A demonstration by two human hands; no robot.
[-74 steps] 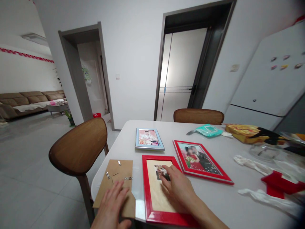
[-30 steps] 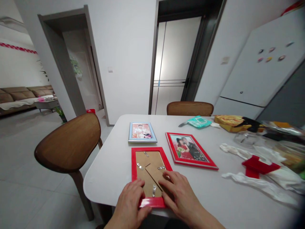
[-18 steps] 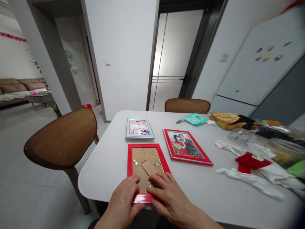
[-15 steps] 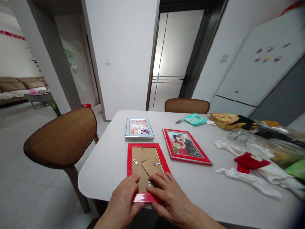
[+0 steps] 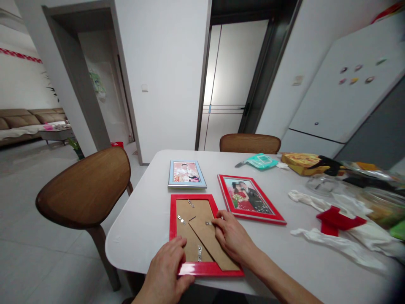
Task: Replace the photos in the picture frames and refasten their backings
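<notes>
A red picture frame [image 5: 173, 215] lies face down at the table's near edge, its brown backboard [image 5: 186, 207] and slanted stand leg [image 5: 215, 249] showing. My left hand [image 5: 169, 264] is closed around its near left corner, thumb low on the front edge. On the right side my right hand [image 5: 232, 236] has its fingers bent and pressed together at a small metal clip [image 5: 208, 223], partly covering it. Other metal clips show at the top [image 5: 190, 203], left [image 5: 181, 219] and bottom [image 5: 199, 253] of the backboard.
Beyond lie a blue-framed photo [image 5: 186, 173] and a red-framed couple photo [image 5: 251, 196], both face up. To the right are white gloves [image 5: 338, 249], a red cloth [image 5: 338, 220], a teal wipes pack [image 5: 262, 161] and a yellow box [image 5: 300, 162]. A wooden chair [image 5: 85, 185] stands left.
My right hand has moved up and right from the frame's bottom edge to the right-hand clip, uncovering the bottom clip and stand leg. My left hand stays at the near left corner.
</notes>
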